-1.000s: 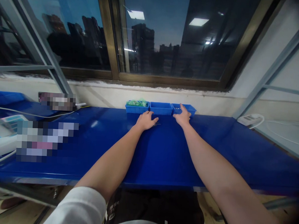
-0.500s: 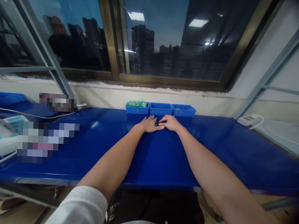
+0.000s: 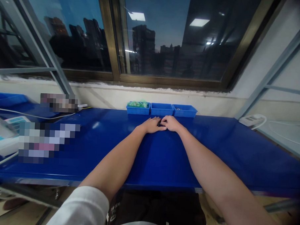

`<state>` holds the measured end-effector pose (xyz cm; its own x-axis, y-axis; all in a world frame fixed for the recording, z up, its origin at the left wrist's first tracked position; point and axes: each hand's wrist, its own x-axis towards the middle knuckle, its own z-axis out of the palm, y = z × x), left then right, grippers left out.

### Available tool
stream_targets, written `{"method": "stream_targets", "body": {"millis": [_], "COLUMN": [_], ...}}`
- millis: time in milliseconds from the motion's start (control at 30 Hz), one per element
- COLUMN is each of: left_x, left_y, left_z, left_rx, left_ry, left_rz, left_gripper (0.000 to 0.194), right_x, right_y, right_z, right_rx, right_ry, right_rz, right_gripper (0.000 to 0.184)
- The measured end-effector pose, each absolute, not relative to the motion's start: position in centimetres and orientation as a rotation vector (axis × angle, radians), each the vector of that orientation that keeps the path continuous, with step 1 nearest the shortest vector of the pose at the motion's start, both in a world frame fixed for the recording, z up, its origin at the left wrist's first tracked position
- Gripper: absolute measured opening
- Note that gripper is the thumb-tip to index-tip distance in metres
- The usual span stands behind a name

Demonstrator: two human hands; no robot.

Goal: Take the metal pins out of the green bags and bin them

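Note:
On the blue tabletop [image 3: 163, 156], my left hand [image 3: 152, 125] lies palm down. Its fingers are stretched out and its thumb reaches toward my right hand [image 3: 172, 123]. The fingers of my right hand are bent and pressed together at the tips, close to the left thumb. Between the two hands show some small dark and shiny bits [image 3: 159, 123], partly covered by the fingers and too small to name. What the right fingertips pinch, if anything, is hidden.
Behind the hands, three blue bins stand against the wall: one with green plastic packets [image 3: 138, 104], a middle bin [image 3: 161, 109], and a right bin [image 3: 185, 111] with small metallic pieces. A white device [image 3: 7, 136] is at left; a power strip [image 3: 251, 120] at right.
My left hand has shifted slightly to the right, closer to the right hand, and its fingers lie closer together. My right hand has barely moved.

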<state>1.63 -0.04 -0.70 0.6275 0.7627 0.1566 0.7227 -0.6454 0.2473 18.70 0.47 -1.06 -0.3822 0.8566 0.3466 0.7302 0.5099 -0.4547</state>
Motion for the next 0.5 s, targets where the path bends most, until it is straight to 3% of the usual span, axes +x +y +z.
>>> {"method": "stream_targets", "body": {"millis": [233, 333, 500], "left_x": [0.88, 1.01, 1.31], "left_y": [0.25, 0.22, 0.04], "left_z": [-0.84, -0.49, 0.03], "left_rx": [2.686, 2.668, 2.633], "left_ry": [1.132, 1.15, 1.201], "left_rz": [0.786, 0.917, 0.949], "left_gripper": [0.055, 0.036, 0.022], "right_x": [19.36, 19.33, 19.09], "right_y": [0.51, 0.58, 0.54], "right_z": [-1.11, -1.09, -0.91], "right_rx": [-1.37, -1.386, -1.378], "right_ry": [-2.053, -2.045, -2.061], "right_rz": [0.306, 0.265, 0.279], "right_gripper": [0.019, 0.022, 0.03]}}
